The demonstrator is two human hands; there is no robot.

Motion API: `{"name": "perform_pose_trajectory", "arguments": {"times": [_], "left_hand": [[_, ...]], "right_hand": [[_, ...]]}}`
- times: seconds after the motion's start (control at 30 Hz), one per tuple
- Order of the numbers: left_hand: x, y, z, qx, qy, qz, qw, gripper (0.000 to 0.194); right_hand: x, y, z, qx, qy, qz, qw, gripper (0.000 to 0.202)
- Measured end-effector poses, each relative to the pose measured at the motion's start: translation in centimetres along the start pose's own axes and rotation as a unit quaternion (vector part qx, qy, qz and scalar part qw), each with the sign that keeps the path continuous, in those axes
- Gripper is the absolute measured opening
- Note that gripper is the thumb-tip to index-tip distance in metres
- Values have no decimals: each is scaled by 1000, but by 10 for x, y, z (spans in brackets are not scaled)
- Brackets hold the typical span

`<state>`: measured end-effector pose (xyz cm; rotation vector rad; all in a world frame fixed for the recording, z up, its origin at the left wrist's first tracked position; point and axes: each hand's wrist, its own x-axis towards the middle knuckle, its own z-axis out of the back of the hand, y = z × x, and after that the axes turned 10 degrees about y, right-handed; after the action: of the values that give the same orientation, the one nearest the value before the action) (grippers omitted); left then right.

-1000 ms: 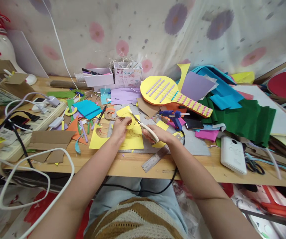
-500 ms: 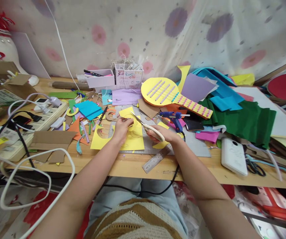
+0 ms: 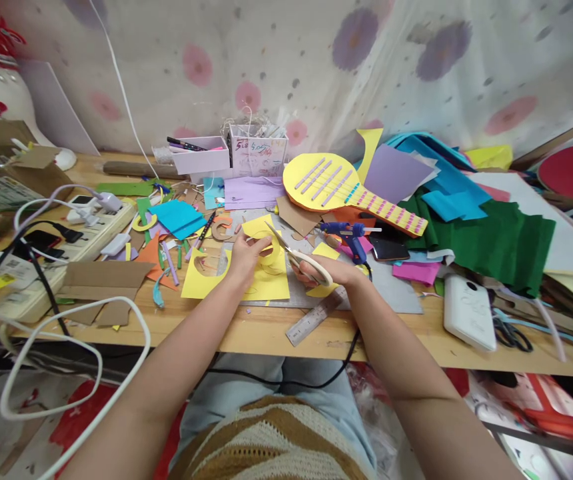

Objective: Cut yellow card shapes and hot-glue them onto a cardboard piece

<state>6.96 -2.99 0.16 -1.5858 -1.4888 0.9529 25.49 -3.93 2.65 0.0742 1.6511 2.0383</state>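
Observation:
Between the fingers of my left hand [image 3: 247,257] is a piece of yellow paper [image 3: 275,257] with a curved cut edge. My right hand [image 3: 322,268] grips scissors [image 3: 311,260] with cream handles, and their blades point up and left at the paper's edge. Under both hands lies a larger yellow sheet [image 3: 201,283] with a round hole cut in its left part and pencil lines on it. A metal ruler [image 3: 316,317] rests below my right hand, partly over the grey cutting mat [image 3: 391,297].
Behind my right hand are a blue glue gun [image 3: 344,231] and a yellow paper-covered instrument shape [image 3: 316,183]. Coloured scraps and a power strip [image 3: 86,247] crowd the left. A white power bank [image 3: 468,313] and black-handled scissors [image 3: 514,335] lie at right.
The scissors and the yellow paper piece have shifted slightly, and the piece is turned a little in my left hand. Both hands keep their hold.

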Motion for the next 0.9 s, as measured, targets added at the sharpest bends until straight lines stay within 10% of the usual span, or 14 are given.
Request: {"name": "perform_pose_trajectory", "arguments": {"times": [0.9], "left_hand": [[-2, -4, -3, -57, 46, 33, 997, 32]], "right_hand": [[-3, -4, 2, -8, -67, -31, 997, 51]]}}
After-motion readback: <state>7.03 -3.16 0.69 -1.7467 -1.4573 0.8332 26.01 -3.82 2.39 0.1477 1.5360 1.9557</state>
